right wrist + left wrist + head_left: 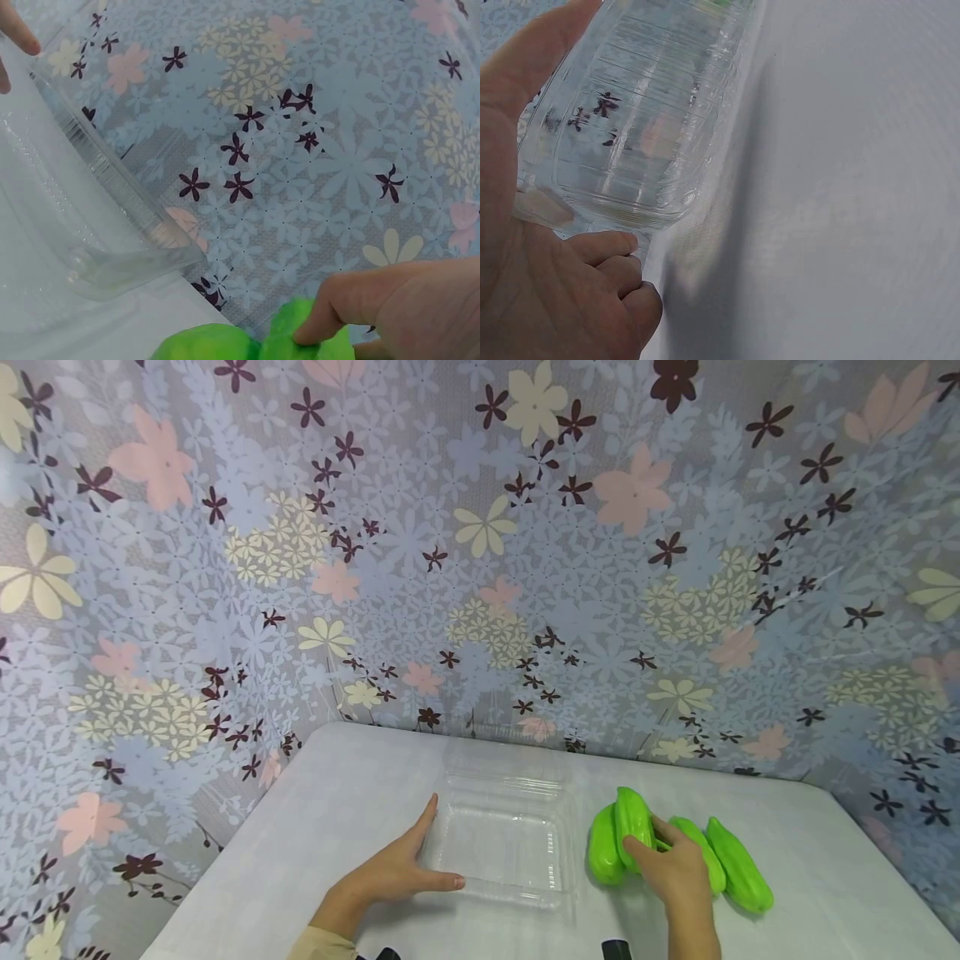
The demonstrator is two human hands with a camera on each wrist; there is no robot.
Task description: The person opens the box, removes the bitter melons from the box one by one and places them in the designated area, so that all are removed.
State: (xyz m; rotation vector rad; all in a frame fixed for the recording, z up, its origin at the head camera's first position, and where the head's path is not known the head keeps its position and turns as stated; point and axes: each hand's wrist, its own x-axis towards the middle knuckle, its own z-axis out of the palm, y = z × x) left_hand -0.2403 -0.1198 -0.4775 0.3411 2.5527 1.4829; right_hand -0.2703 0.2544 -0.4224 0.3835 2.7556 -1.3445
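Note:
My left hand (pixel 401 860) holds a clear plastic container (pixel 498 893) at its left side, the thumb along the front rim and a finger up the left edge. In the left wrist view, bent fingers (pixel 619 274) lie against the near corner of the see-through container (pixel 641 135). To the right, my right hand (pixel 678 860) grips a bright green, ridged, elongated fruit or vegetable (pixel 632 818). A similar green piece (pixel 603 847) lies just left of it. Two more, a partly covered one (pixel 701 852) and a fully visible one (pixel 738 868), lie to the right of the hand.
The container's clear hinged lid (pixel 502 768) stands open at the back. A white-covered table (pixel 832 877) lies beneath everything. Flower-patterned cloth or wallpaper (pixel 480 568) rises behind the table. Dark objects (pixel 615 950) show at the bottom edge of the head view.

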